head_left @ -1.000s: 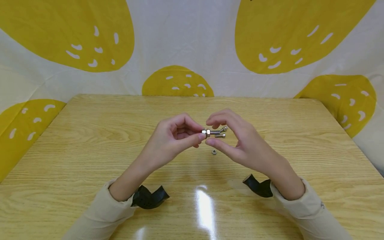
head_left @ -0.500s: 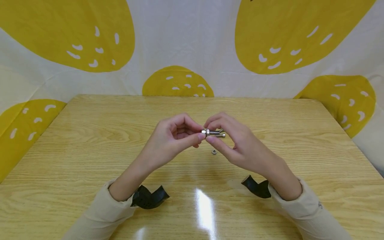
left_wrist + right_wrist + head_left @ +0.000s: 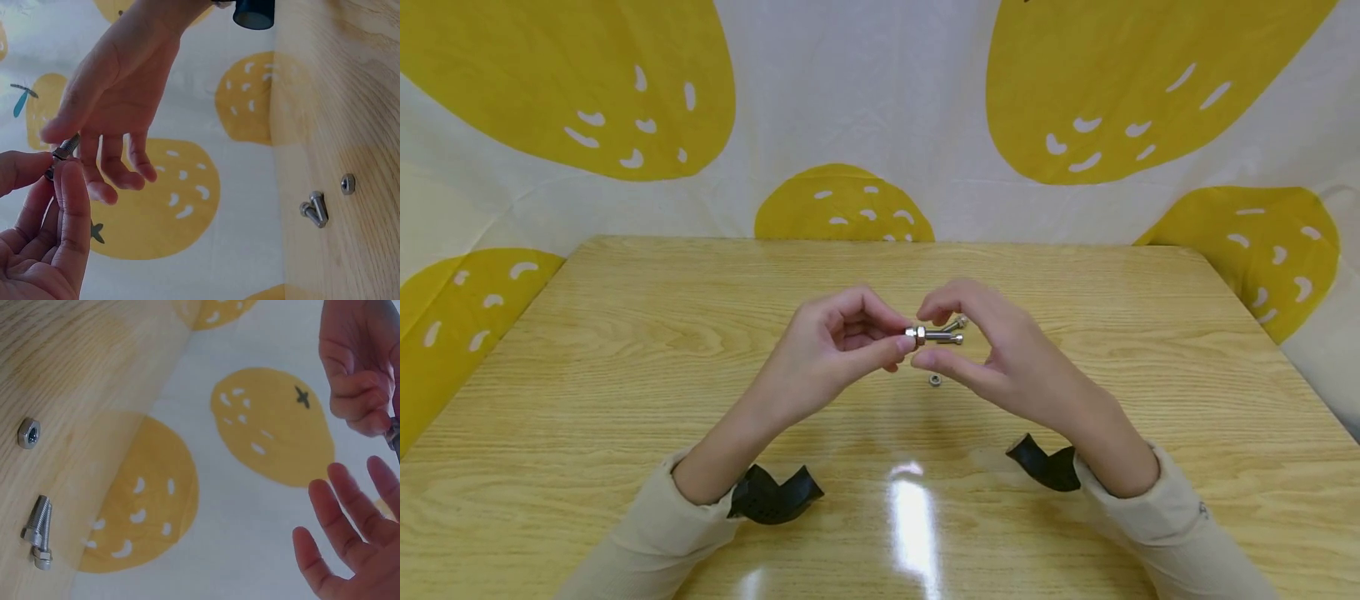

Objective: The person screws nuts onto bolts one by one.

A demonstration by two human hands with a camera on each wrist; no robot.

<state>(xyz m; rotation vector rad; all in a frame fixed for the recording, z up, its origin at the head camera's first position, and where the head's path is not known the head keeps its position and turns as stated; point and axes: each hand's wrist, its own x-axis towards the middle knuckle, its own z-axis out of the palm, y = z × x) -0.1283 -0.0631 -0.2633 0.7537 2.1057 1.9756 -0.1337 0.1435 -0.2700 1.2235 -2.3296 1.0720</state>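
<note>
1. Head view — a person's left hand [image 3: 831, 346] pinched one end of a metal bolt [image 3: 938, 336] above a wooden table [image 3: 625, 350]; the threaded shank pointed right, with a hex nut [image 3: 921, 336] around it just beside the fingertips.

2. The right hand [image 3: 1000, 354] curved about the shank, thumb and fingers apart, gripping nothing; no contact was visible.

3. On the tabletop, two spare bolts [image 3: 314, 210] lay together, while a loose nut [image 3: 935, 380] sat apart on their near side.

4. The step in hand appeared to be turning the nut along the bolt — on or off could not be told. The next move seemed to call for the right thumb and fingers to close on the nut, with the left pinch steady.

5. No brand, label or writing could be read: the cloth backdrop [image 3: 850, 100] bore yellow shapes with white marks, and a mark on the right sleeve [image 3: 1172, 533] was too small to make out.
</note>
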